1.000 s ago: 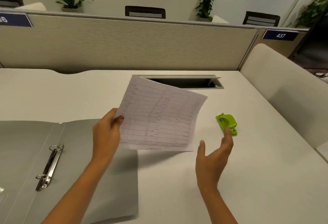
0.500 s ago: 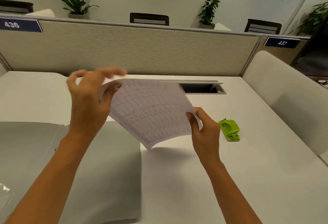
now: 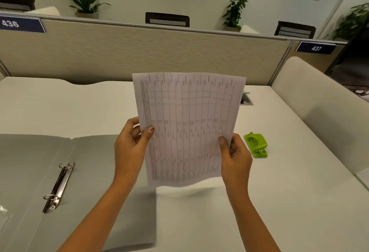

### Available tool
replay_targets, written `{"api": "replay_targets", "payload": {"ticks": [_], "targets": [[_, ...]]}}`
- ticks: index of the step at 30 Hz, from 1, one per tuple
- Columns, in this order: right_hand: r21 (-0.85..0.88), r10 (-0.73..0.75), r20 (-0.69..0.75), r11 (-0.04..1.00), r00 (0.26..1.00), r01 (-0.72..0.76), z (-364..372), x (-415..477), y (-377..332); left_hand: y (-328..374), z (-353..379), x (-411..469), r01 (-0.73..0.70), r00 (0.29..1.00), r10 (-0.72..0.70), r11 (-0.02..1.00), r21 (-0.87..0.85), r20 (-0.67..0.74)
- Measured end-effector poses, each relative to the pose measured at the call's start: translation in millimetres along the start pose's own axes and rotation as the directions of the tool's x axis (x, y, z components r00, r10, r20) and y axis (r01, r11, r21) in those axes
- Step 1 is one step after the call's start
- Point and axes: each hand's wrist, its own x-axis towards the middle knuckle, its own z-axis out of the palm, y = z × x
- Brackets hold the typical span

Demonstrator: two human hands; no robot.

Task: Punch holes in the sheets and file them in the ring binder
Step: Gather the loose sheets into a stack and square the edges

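I hold the printed sheets [image 3: 187,127] upright above the white desk [image 3: 279,201], long side vertical. My left hand [image 3: 131,147] pinches their left edge, thumb on the front. My right hand [image 3: 235,155] pinches the right edge the same way. The open grey ring binder [image 3: 89,171] lies flat at the left, its metal ring mechanism [image 3: 59,185] bare, and its right flap reaches under my left forearm. A small green hole punch [image 3: 256,145] lies on the desk just right of my right hand.
A beige partition [image 3: 139,51] closes the desk's far side. A cable hatch [image 3: 246,99] peeks out behind the sheets. A pale chair back [image 3: 323,111] stands at the right edge.
The sheets have turned from a tilted, landscape position to upright portrait. My right hand came off the desk and took the right edge, while my left hand shifted its grip to the left edge.
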Motion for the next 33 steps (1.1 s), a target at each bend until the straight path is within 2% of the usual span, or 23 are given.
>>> {"api": "replay_targets", "payload": {"ticks": [2,5,9,12,18,24,28,33], "targets": [[0.046,0.007,-0.036,0.999,0.999,-0.005,-2,-2,-3,4,4,-3,-0.066,0.997,0.065,0.997,-0.044,-0.029],[0.090,0.057,-0.076,0.995,0.995,-0.050,-3,-5,2,6,12,-9,-0.124,0.992,0.124,0.989,-0.079,0.000],[0.060,0.159,-0.038,0.986,0.987,-0.157,-1,-18,27,-15,20,-21,-0.012,0.998,0.013,1.000,-0.019,0.064],[0.014,0.183,-0.010,0.983,0.983,-0.182,-1,-30,40,-27,23,-32,0.045,0.996,-0.047,0.999,0.026,0.076],[-0.025,0.155,-0.082,0.987,0.985,-0.158,-6,-32,42,-28,24,-38,0.052,0.999,-0.052,0.999,-0.002,0.011],[-0.036,0.217,-0.020,0.975,0.976,-0.217,-1,-42,59,-47,20,-41,0.118,0.991,-0.122,0.992,0.053,0.062],[-0.053,0.229,0.002,0.972,0.973,-0.229,-4,-45,62,-46,16,-39,0.090,0.994,-0.096,0.990,0.105,0.055],[-0.103,0.272,0.075,0.959,0.959,-0.264,-8,-44,62,-42,10,-31,0.125,0.987,-0.133,0.988,0.090,0.090]]}}
